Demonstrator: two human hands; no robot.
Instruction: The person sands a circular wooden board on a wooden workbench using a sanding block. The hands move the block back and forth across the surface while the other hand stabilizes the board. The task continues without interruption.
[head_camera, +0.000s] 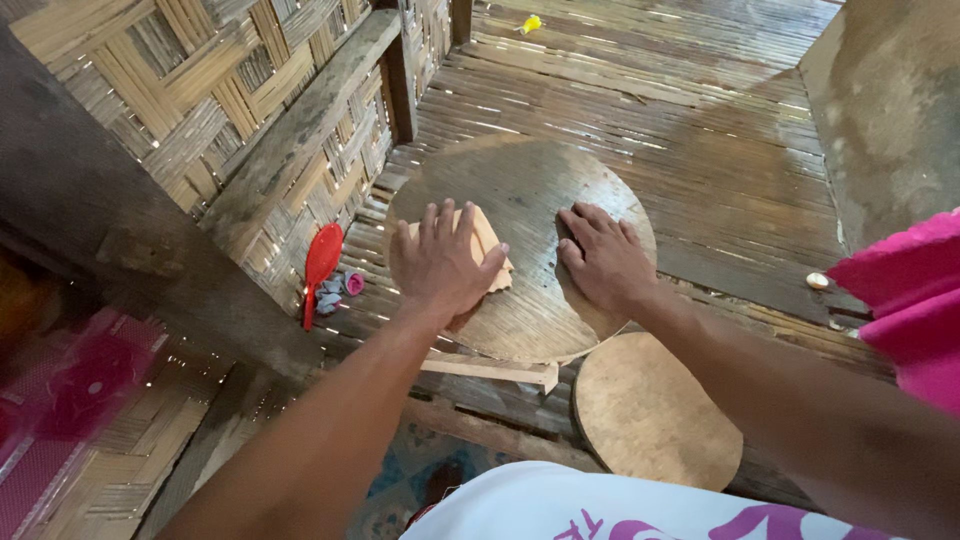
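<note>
1. Pressing down with my left hand (443, 262), I hold a small tan folded cloth pad (489, 243) flat against the large round wooden board (530, 180), which lies on the slatted bamboo floor (700, 150).
2. My left fingers are spread wide and lie open over the pad, palm down; they are not curled around it, and the pad's far edge pokes out past my fingertips.
3. My right hand (603, 258) rests flat and open on the same round board, just to the right of the pad, fingers together and pointing away from me, gripping nothing.
4. My two hands are near each other but do not touch.
5. A smaller round wooden disc (655, 410) lies closer to me, tucked under the near edge of the large board.
6. A thin pale wooden strip (490, 370) lies beside that near edge.
7. On the left, by the woven bamboo wall (200, 90), a red plastic hairbrush (321, 262) lies on the floor with a small pink and grey bundle (340, 288) touching it.
8. A bright pink fabric (910, 300) shows at the right edge.
9. A small yellow object (530, 23) sits far off on the floor; I cannot tell what it is.
</note>
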